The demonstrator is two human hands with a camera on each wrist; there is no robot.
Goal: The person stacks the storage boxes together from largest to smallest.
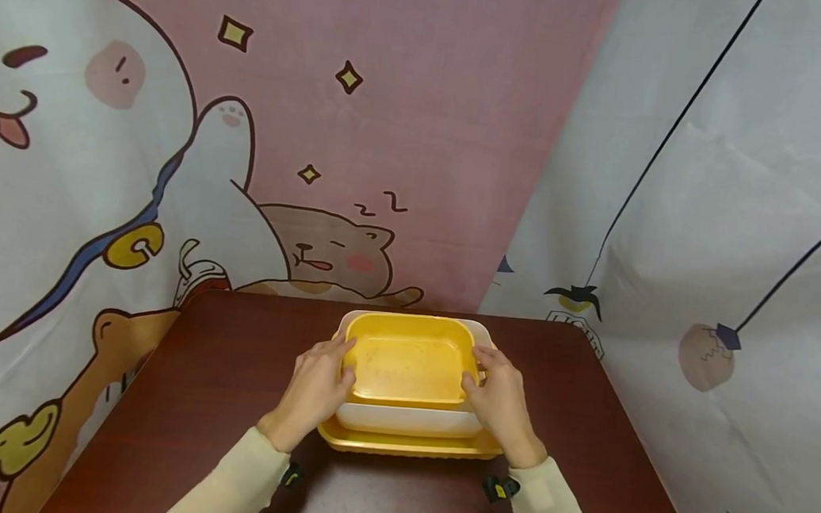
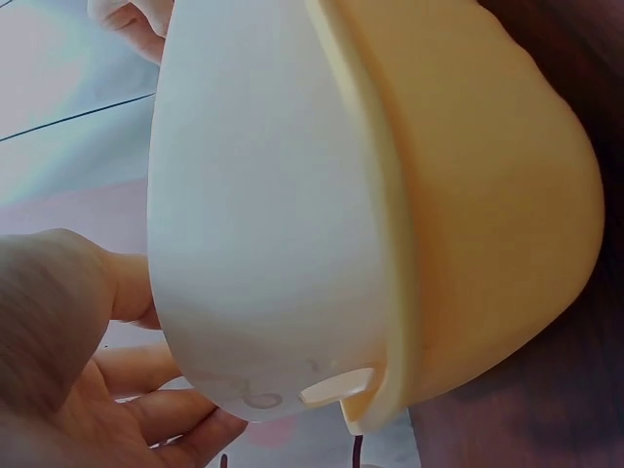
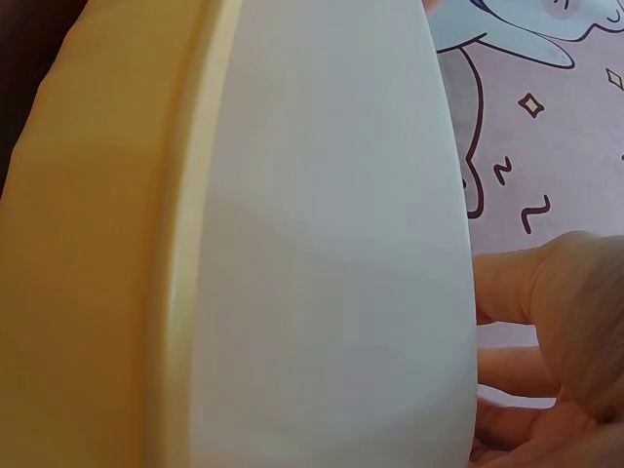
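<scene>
Three nested plastic basins stand in front of me. The small yellow basin (image 1: pixel 410 368) is on top, inside a white basin (image 1: pixel 408 422), which sits in a larger yellow basin (image 1: pixel 407 445). My left hand (image 1: pixel 311 389) grips the small basin's left end, and my right hand (image 1: pixel 504 398) its right end, thumbs toward me. From the left wrist, the white basin's wall (image 2: pixel 263 195) rises above the large yellow one (image 2: pixel 487 214), with the left fingers (image 2: pixel 161 409) reaching behind its rim. The right wrist view has the right fingers (image 3: pixel 507 370) likewise partly hidden by the white wall (image 3: pixel 331 234).
Under the stack is a dark red-brown table (image 1: pixel 229 403), its far edge just behind the basins. A printed cloth (image 1: pixel 426 130) with cartoon animals hangs behind and along the sides.
</scene>
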